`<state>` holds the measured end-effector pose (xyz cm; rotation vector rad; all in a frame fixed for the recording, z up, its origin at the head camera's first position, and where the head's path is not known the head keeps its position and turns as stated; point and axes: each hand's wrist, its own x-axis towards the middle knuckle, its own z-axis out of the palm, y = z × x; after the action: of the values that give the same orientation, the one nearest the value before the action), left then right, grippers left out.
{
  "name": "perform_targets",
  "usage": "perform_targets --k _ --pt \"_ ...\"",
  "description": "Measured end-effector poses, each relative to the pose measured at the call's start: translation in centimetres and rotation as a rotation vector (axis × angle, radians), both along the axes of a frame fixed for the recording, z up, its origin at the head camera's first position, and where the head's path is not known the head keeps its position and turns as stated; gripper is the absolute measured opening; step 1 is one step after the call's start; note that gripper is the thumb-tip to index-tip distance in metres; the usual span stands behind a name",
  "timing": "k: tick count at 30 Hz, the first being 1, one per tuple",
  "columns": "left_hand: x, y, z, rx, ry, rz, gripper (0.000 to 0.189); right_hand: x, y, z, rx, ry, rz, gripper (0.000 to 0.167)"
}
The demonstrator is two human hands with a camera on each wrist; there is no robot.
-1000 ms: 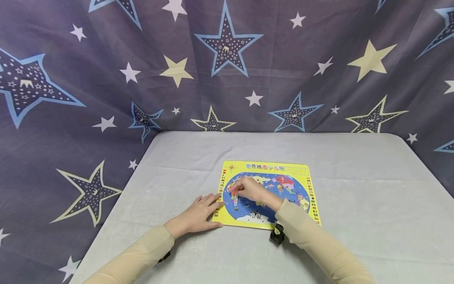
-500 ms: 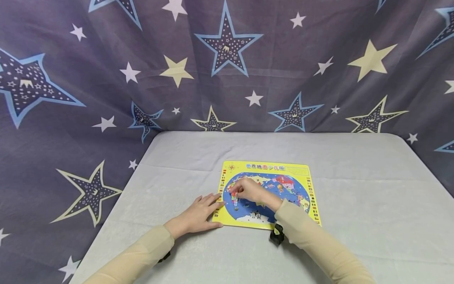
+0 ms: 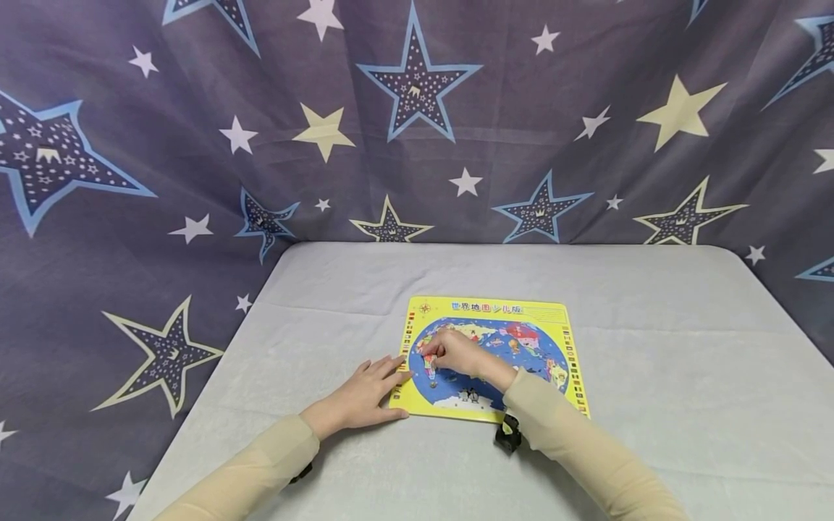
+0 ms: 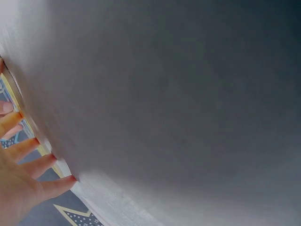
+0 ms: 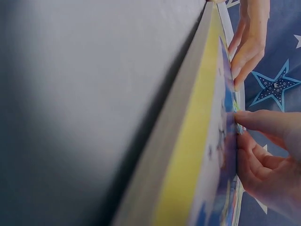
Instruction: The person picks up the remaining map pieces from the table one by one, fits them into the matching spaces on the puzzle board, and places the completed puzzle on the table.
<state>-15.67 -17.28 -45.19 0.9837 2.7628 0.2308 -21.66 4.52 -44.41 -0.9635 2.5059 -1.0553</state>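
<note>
A yellow-bordered world map puzzle board (image 3: 449, 411) lies flat on the table, its blue oval map printed with continents and cartoon figures. My left hand (image 3: 365, 394) rests with spread fingers on the board's left border, the thumb by the lower left corner. Over the left part of the map, my right hand (image 3: 459, 352) pinches a small colourful puzzle piece (image 5: 240, 128) between thumb and fingers, right at the board's surface. Fingers hide most of this piece. The right wrist view shows the board edge-on, with the left hand (image 5: 249, 47) beyond.
Pale grey cloth covers the table (image 3: 684, 347). Behind and to the left hangs a dark curtain (image 3: 391, 166) with stars on it. A black wrist device (image 3: 509, 433) sits under the right cuff, close to the board's front edge.
The right hand's fingers shift very slightly over the left part of the map. My left hand and the board stay in place.
</note>
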Motion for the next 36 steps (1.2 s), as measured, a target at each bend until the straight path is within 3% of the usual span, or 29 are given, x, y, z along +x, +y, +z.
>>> perform_targets --k 36 --pt "0.00 0.05 -0.08 0.002 -0.001 0.001 0.067 0.10 -0.30 -0.11 0.014 0.037 -0.031 0.018"
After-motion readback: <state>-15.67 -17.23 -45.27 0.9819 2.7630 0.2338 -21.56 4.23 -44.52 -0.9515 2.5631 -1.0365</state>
